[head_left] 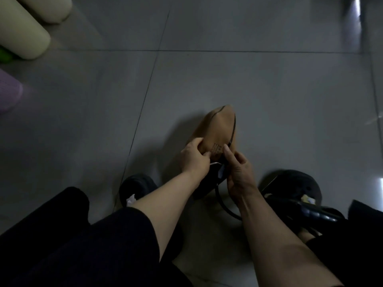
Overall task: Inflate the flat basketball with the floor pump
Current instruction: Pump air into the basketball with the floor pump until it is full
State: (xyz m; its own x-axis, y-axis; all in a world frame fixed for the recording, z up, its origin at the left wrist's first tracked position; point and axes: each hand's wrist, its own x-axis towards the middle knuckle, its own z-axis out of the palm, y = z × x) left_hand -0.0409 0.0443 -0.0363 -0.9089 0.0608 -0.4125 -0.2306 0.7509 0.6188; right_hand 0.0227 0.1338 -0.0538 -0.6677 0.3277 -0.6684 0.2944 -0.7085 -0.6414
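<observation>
At the bottom of the frame, dark trouser legs are seen, with two bare forearms reaching up toward the middle. At lower right, part of the black floor pump is seen lying low beside the right forearm, and a black hose is traced from below the right wrist up toward the hands. A dark shoe is seen just left of the left forearm, and another dark shoe at right. Just above centre-bottom, the flat basketball is held folded and collapsed, its tan skin pointing away up the frame. Its near end is gripped by the left hand, whose thumb and curled fingers are pressed into the left side of the skin. The near right edge is met by the right hand, its thumb laid upright against the ball beside a black seam, its other fingers curled beneath; what they pinch cannot be told. Grey floor tiles are spread beyond. At upper left, pale cylindrical cushions and a purple object are seen.
</observation>
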